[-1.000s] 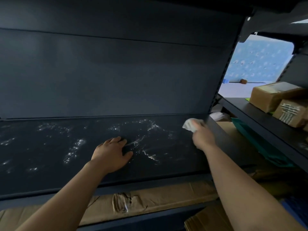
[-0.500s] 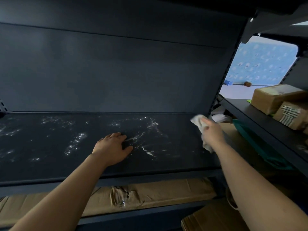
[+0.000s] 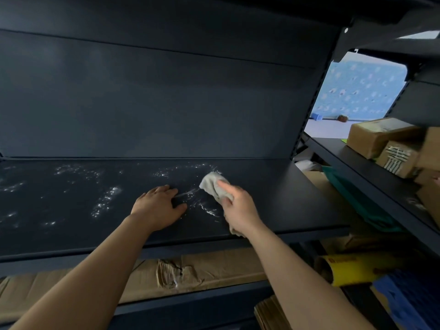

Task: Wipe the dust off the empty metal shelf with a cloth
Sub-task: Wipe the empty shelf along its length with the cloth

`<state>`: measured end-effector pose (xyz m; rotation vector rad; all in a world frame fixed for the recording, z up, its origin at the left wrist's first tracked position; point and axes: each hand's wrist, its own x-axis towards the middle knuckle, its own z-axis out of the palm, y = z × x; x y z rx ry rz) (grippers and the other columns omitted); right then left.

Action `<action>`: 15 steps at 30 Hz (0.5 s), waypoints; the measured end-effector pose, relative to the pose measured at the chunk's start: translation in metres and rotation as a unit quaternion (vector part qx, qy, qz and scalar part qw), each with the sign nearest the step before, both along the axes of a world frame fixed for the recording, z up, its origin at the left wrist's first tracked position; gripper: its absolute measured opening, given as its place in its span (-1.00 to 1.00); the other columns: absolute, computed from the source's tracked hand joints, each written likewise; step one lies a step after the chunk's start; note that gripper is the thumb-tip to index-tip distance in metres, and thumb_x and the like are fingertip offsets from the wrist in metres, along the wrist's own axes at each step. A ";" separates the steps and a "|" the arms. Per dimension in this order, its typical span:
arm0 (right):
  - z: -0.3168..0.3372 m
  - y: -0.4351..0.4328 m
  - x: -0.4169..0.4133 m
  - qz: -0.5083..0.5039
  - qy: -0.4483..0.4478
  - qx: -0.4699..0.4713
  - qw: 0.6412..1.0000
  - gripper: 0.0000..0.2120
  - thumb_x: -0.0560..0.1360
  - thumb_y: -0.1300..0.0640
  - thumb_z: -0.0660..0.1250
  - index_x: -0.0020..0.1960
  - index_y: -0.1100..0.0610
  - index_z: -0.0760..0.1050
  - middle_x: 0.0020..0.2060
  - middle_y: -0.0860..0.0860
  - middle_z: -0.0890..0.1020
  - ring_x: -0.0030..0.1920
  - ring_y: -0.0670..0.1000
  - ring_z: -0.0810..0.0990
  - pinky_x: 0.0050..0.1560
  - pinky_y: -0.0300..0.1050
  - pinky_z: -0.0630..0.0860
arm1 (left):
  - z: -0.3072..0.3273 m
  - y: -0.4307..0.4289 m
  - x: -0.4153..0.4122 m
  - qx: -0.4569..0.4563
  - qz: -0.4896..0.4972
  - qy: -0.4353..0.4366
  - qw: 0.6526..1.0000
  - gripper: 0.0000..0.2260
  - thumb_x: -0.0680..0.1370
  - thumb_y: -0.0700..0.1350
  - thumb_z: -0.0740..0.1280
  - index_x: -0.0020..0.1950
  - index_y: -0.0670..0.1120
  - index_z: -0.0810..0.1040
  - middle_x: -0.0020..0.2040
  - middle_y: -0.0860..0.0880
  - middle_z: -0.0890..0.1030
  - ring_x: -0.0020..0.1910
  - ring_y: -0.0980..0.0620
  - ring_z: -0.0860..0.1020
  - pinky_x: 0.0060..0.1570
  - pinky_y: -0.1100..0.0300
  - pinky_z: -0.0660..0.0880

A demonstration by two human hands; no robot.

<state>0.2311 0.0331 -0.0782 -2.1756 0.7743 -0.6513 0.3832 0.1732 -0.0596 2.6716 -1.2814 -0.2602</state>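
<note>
A dark metal shelf [image 3: 273,198] runs across the view, with white dust patches [image 3: 104,201] scattered over its left and middle. My right hand [image 3: 240,208] presses a pale grey cloth [image 3: 212,184] flat onto the shelf at its middle, over a dusty streak. My left hand [image 3: 159,206] lies palm down on the shelf just left of the cloth, fingers spread, holding nothing. The shelf's right part looks free of dust.
A dark back panel [image 3: 166,103] rises behind the shelf. Flattened cardboard [image 3: 181,270] lies on the shelf below. To the right, a second rack [image 3: 371,177] carries brown boxes [image 3: 378,134]; a yellow roll [image 3: 345,270] and blue item [image 3: 409,298] sit lower right.
My right hand has carried the cloth from the shelf's far right end leftwards and down onto the dusty middle. My left hand has stayed flat in place.
</note>
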 end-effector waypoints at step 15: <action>0.007 -0.040 -0.025 -0.035 0.222 -0.069 0.972 -0.68 0.59 0.04 0.06 0.11 0.16 0.52 0.30 0.08 0.45 0.16 0.11 0.50 0.20 0.01 0.44 | 0.010 -0.005 -0.001 0.023 0.016 0.031 0.999 -0.46 0.54 0.19 0.14 0.47 0.01 0.25 0.48 -0.01 0.32 0.41 -0.08 0.33 0.33 0.01 0.33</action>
